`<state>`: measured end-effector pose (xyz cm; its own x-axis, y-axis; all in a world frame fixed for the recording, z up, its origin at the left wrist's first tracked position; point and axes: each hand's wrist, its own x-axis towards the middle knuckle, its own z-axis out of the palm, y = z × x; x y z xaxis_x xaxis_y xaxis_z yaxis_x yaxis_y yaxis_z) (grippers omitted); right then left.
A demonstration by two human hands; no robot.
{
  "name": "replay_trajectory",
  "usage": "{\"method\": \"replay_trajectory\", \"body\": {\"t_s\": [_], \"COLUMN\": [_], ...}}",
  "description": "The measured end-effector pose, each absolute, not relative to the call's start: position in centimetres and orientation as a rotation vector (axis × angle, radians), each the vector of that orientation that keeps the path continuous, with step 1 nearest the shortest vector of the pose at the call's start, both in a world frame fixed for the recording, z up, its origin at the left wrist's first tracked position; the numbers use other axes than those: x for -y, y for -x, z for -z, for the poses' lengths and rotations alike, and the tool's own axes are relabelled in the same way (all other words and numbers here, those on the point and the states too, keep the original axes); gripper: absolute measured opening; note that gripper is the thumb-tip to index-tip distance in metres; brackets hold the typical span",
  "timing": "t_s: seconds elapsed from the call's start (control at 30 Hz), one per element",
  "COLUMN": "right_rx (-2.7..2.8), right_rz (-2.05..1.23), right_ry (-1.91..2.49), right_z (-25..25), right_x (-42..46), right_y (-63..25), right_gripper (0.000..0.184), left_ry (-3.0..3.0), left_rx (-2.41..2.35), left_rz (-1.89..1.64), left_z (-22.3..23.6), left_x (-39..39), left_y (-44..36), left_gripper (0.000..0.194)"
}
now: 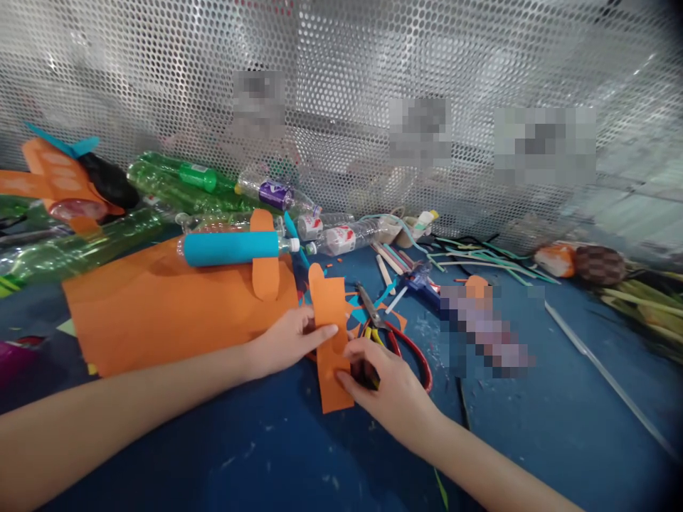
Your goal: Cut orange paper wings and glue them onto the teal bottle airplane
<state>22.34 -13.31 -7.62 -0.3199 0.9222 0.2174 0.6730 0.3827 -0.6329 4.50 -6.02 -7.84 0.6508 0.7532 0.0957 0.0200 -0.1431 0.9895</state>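
Observation:
Between my two hands is an orange paper strip (331,306), upright and round-ended on its upper left. My left hand (291,338) pinches its left side, thumb across the front. Lower on the right edge, the fingers of my right hand (384,377) grip the same strip. Just behind my right hand lie red-handled scissors (378,313), with yellow showing inside the loops. To the left, a bottle wrapped in blue paper (229,249) lies on its side over a large orange sheet (176,313). An orange round-ended strip (265,277) crosses that bottle near its neck.
Clear bottles (341,237) and green bottles (181,178) lie along the perforated metal wall (341,85). A blue glue gun (424,291), thin sticks (392,263) and paper scraps surround the scissors. A long clear stick (597,366) lies on the blue table (256,448) at right.

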Motion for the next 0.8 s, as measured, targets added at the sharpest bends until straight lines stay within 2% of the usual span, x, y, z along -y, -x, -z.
{"method": "replay_trajectory", "body": {"t_s": [0.17,0.37,0.6,0.8], "right_rx": [2.137,2.174,2.304,2.374], "right_rz": [-0.596,-0.636,-0.582,-0.398], "right_ry": [1.260,1.212,1.018,0.889], "right_z": [7.3,7.0,6.7,7.4], "right_x": [13.2,13.3,13.5,13.5], "right_y": [-22.7,-22.7,-22.8,-22.7], "right_gripper": [0.034,0.017,0.032,0.030], "left_ry": [-1.598,-1.611,-1.449,-1.305], "left_rx": [-0.688,-0.708,-0.699,-0.670], "left_rz": [-0.715,-0.733,-0.824,-0.829], "left_z": [7.9,8.2,8.5,9.0], "left_x": [6.0,5.9,5.9,5.8], "left_y": [-4.5,-4.4,-4.3,-4.3], "left_gripper": [0.026,0.027,0.030,0.033]}}
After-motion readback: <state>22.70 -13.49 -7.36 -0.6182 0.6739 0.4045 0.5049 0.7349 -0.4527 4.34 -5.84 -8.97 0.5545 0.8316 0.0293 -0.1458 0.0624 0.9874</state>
